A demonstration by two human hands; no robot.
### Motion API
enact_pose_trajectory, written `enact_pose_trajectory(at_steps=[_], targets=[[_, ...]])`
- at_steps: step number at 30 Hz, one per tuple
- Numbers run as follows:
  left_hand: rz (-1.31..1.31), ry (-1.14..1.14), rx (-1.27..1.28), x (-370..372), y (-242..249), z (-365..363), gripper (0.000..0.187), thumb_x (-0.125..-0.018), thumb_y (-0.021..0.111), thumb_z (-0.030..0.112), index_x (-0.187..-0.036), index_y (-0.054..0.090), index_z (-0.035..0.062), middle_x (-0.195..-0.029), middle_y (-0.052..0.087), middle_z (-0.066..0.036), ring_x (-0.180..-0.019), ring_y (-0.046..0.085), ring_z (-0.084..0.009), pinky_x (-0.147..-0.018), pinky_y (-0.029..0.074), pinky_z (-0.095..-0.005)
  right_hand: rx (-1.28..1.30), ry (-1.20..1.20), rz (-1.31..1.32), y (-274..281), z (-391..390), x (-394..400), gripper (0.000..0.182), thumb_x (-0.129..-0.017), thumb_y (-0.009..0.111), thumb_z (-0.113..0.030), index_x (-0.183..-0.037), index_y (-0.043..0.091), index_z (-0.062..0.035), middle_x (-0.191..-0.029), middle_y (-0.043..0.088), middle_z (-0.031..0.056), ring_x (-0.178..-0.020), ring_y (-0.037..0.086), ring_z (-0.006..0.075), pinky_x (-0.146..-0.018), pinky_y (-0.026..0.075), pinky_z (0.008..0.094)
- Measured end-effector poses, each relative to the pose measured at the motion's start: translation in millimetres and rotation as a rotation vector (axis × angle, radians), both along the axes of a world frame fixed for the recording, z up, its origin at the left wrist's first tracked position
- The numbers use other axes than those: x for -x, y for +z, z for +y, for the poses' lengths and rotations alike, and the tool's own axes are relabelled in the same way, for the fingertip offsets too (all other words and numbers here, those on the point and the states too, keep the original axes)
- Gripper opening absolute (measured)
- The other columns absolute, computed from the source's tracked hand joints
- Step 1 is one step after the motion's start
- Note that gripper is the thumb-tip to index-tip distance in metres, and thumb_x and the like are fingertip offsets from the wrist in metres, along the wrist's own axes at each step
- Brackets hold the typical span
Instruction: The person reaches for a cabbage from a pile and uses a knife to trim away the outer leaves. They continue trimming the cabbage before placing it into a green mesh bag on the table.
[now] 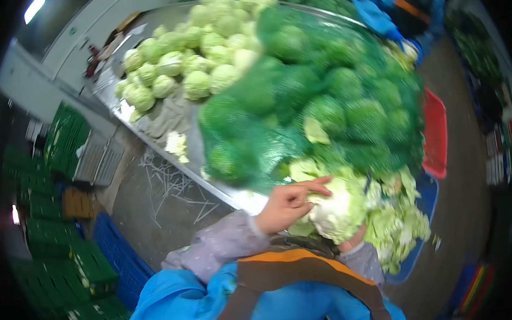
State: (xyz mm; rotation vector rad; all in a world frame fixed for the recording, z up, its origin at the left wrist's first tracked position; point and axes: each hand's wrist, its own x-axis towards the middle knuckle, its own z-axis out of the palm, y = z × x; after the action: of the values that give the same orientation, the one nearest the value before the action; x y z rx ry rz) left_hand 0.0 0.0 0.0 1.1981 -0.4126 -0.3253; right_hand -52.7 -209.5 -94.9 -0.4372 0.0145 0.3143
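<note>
A pale cabbage head (337,211) is in front of my body at the near edge of the metal table. My left hand (290,203) is at its left side, index finger stretched out over the leaves and the other fingers loosely bent and apart. My right hand (355,239) is at the lower right of the cabbage, bearing it from below; its fingers are hidden behind the head. Loose trimmed leaves (395,228) lie in a heap to the right. Just beyond the cabbage lies a green net sack (300,111) full of cabbages.
Bare cabbages (204,47) are piled at the table's far left. The table's metal edge (181,167) runs along my left. A blue bin (409,268) and a red bin (436,133) stand to the right. Across the table, a person in blue (375,9) handles leaves. Green crates (54,237) are stacked left.
</note>
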Motion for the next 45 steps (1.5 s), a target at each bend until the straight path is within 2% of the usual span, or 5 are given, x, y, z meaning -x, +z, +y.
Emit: enact_pose_trajectory(at_steps=[9, 18, 33, 37, 45], targets=[[-0.167, 0.380, -0.790, -45, 12, 156, 0.048, -0.074, 0.067, 0.009, -0.118, 0.048, 0.0143, -0.145, 0.027, -0.020, -0.139, 0.017, -0.0362, -0.109, 0.023, -0.0440, -0.023, -0.080, 0.111, 90, 86, -80, 0.060, -0.087, 0.057, -0.026, -0.137, 0.034, -0.0028, -0.134, 0.044, 0.0167, -0.118, 0.048, 0.0339, -0.103, 0.038, 0.0474], [0.613, 0.380, 0.871, -117, 1, 283, 0.057, -0.091, 0.046, 0.047, -0.132, 0.046, 0.0066, -0.131, 0.052, -0.013, -0.118, 0.052, -0.0274, -0.104, 0.037, -0.0454, 1.190, -0.075, -0.637, 166, 247, -143, 0.038, -0.073, 0.069, 0.000, -0.109, 0.057, 0.0037, -0.126, 0.052, 0.0224, -0.075, 0.060, 0.0130, -0.055, 0.046, 0.0213], [-0.443, 1.457, -1.604, -198, -52, 515, 0.076, -0.066, 0.080, 0.020, -0.129, 0.042, 0.0001, -0.120, 0.053, -0.019, -0.113, 0.049, -0.0344, -0.099, 0.036, -0.0441, 1.088, -0.346, 0.289, 87, 174, -104, 0.028, -0.091, 0.058, -0.023, -0.109, 0.053, -0.0029, -0.091, 0.064, 0.0114, -0.054, 0.053, 0.0122, -0.041, 0.040, 0.0248], [-0.258, 0.918, -0.445, -176, 1, 375, 0.051, -0.076, 0.067, 0.001, -0.123, 0.046, 0.0030, -0.114, 0.054, -0.012, -0.104, 0.052, -0.0214, -0.092, 0.041, -0.0335, 0.972, -0.560, 0.394, 60, 144, -58, 0.038, -0.093, 0.053, -0.032, -0.117, 0.049, -0.0031, -0.111, 0.060, 0.0172, -0.082, 0.062, 0.0190, -0.070, 0.051, 0.0297], [-0.432, -0.174, -0.461, -73, -22, 96, 0.029, -0.075, 0.073, 0.014, -0.101, 0.064, 0.0048, -0.101, 0.065, -0.014, -0.091, 0.063, -0.0315, -0.081, 0.050, -0.0364, 1.007, -0.422, 0.270, -17, 110, -34, 0.046, -0.096, 0.048, -0.027, -0.135, 0.040, -0.0037, -0.139, 0.039, 0.0143, -0.116, 0.051, 0.0257, -0.093, 0.045, 0.0370]])
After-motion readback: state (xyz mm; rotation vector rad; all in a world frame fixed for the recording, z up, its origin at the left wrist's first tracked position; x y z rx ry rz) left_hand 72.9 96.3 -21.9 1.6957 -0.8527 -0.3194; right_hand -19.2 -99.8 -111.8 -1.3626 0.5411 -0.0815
